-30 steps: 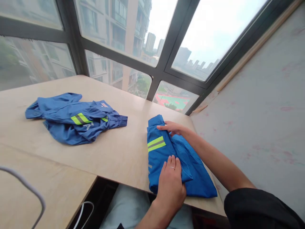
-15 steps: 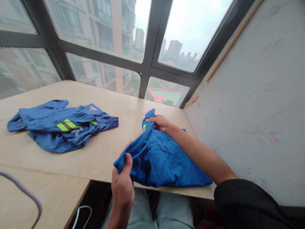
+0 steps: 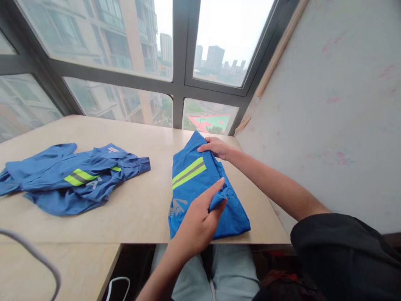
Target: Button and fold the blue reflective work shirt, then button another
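A blue work jacket (image 3: 191, 179), partly folded, lies near the table's front edge. It has a yellow-green and grey reflective stripe and a grey printed mark. My left hand (image 3: 200, 217) pinches a bunched bit of its cloth between thumb and fingers, over the middle of the jacket. At the jacket's far right edge, my right hand (image 3: 216, 147) grips the folded cloth, thumb on top and some fingers hidden. To the left, apart from both hands, a second blue work jacket (image 3: 72, 175) lies rumpled with similar stripes.
The pale wooden table (image 3: 138, 217) reaches back to dark-framed windows (image 3: 178, 83). A patterned wall (image 3: 328, 125) borders the right side. A grey cable (image 3: 37, 259) curves over the lower left, and a white cable (image 3: 119, 280) hangs by the table edge.
My left hand has carried its edge of the jacket over to the right, so the striped, printed side now faces up. The right hand still grips the far edge. The view has shifted slightly.
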The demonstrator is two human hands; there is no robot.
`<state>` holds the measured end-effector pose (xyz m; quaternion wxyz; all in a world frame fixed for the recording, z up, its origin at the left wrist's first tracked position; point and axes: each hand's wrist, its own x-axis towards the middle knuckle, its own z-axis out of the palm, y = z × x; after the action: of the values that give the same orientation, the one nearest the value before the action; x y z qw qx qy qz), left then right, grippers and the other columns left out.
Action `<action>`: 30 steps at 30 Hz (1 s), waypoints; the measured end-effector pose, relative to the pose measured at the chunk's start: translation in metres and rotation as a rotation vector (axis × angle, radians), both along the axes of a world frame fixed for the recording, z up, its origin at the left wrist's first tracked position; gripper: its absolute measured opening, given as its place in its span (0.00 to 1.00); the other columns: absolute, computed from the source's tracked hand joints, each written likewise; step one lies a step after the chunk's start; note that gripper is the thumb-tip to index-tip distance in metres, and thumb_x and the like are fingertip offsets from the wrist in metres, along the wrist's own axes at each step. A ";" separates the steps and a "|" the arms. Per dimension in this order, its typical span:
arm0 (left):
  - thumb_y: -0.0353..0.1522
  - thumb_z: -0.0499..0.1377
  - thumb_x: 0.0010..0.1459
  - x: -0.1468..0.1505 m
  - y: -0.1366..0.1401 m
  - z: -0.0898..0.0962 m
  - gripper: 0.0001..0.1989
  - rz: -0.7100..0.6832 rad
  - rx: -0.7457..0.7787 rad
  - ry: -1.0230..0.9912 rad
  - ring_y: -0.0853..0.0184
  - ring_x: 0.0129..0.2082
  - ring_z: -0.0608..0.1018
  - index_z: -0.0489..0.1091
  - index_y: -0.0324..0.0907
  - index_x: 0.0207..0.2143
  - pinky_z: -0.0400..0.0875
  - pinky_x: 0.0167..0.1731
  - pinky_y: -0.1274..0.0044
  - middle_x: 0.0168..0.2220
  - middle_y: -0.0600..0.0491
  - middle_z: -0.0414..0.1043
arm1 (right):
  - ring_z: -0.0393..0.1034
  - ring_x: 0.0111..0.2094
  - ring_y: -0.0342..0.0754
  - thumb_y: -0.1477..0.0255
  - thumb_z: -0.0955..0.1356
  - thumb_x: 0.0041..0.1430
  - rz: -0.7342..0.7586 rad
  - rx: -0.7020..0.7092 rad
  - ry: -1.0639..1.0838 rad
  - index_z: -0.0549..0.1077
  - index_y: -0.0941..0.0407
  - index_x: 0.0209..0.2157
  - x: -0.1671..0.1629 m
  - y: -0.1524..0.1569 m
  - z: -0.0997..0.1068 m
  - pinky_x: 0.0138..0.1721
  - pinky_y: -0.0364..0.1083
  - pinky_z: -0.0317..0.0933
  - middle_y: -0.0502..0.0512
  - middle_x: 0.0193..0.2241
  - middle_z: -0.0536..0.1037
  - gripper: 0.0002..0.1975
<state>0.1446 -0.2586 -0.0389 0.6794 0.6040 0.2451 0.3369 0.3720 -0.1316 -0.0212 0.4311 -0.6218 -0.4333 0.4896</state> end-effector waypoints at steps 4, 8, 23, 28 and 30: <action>0.33 0.56 0.61 0.048 -0.012 -0.030 0.24 -0.180 0.435 0.289 0.56 0.61 0.70 0.68 0.44 0.60 0.61 0.64 0.63 0.61 0.46 0.69 | 0.75 0.30 0.46 0.76 0.77 0.40 -0.023 -0.111 0.022 0.76 0.60 0.32 0.054 -0.036 -0.045 0.34 0.43 0.71 0.54 0.29 0.82 0.14; 0.32 0.54 0.61 0.086 -0.034 -0.067 0.25 -0.266 0.810 0.640 0.51 0.60 0.70 0.65 0.37 0.60 0.64 0.59 0.58 0.59 0.38 0.68 | 0.73 0.25 0.44 0.75 0.78 0.38 -0.098 -0.154 0.038 0.76 0.58 0.28 0.081 -0.059 -0.107 0.29 0.42 0.68 0.51 0.25 0.81 0.13; 0.36 0.48 0.67 0.119 -0.060 -0.082 0.25 0.002 0.665 0.645 0.54 0.61 0.70 0.61 0.42 0.64 0.65 0.60 0.60 0.62 0.42 0.66 | 0.78 0.34 0.49 0.71 0.70 0.53 -0.236 0.011 0.215 0.75 0.58 0.40 0.113 -0.067 -0.174 0.44 0.50 0.71 0.54 0.33 0.83 0.11; 0.37 0.54 0.64 0.131 -0.072 -0.114 0.28 -0.196 0.876 0.844 0.47 0.66 0.62 0.60 0.40 0.65 0.57 0.62 0.52 0.66 0.36 0.58 | 0.77 0.35 0.49 0.73 0.69 0.53 -0.269 0.073 0.252 0.74 0.57 0.40 0.116 -0.067 -0.180 0.47 0.50 0.70 0.53 0.33 0.83 0.11; 0.40 0.58 0.62 0.130 -0.076 -0.129 0.34 -0.272 0.961 0.880 0.44 0.69 0.54 0.56 0.38 0.67 0.51 0.64 0.49 0.68 0.32 0.50 | 0.77 0.34 0.48 0.74 0.70 0.52 -0.300 0.087 0.264 0.73 0.58 0.39 0.117 -0.067 -0.183 0.46 0.49 0.70 0.52 0.32 0.83 0.11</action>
<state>0.2749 -0.3350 -0.1674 0.2075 0.9465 0.2437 0.0418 0.4887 -0.1984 -0.2042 0.5788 -0.5907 -0.2964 0.4778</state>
